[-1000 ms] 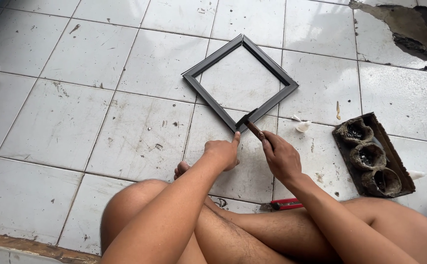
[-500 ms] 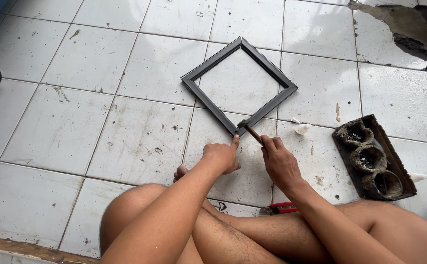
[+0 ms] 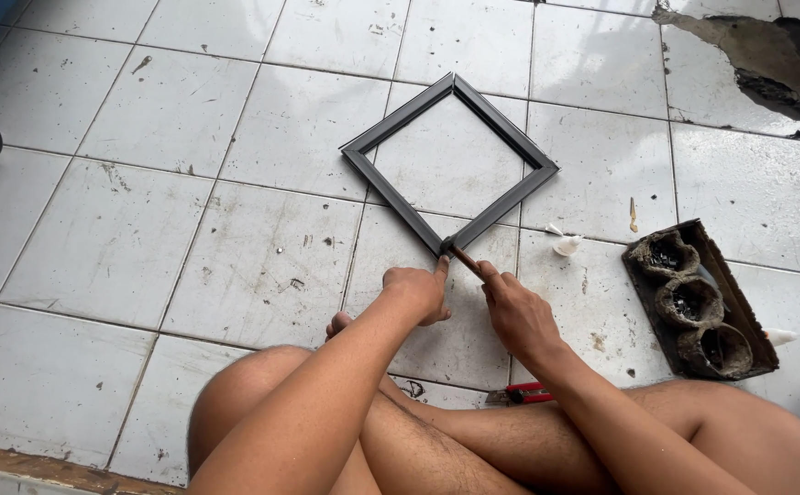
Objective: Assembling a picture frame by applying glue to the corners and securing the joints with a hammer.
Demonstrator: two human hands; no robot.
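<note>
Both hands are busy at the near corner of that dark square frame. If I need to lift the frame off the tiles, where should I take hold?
Probably the left corner of the frame, coming from the left. It lies flat, its thin bars are pinchable, and that corner is clear of the left hand and right hand.

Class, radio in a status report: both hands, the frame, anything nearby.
Left hand fingertip on frame near corner. Right hand grips thin tool, tip at that corner. Dark tray to the right, apart.
</note>
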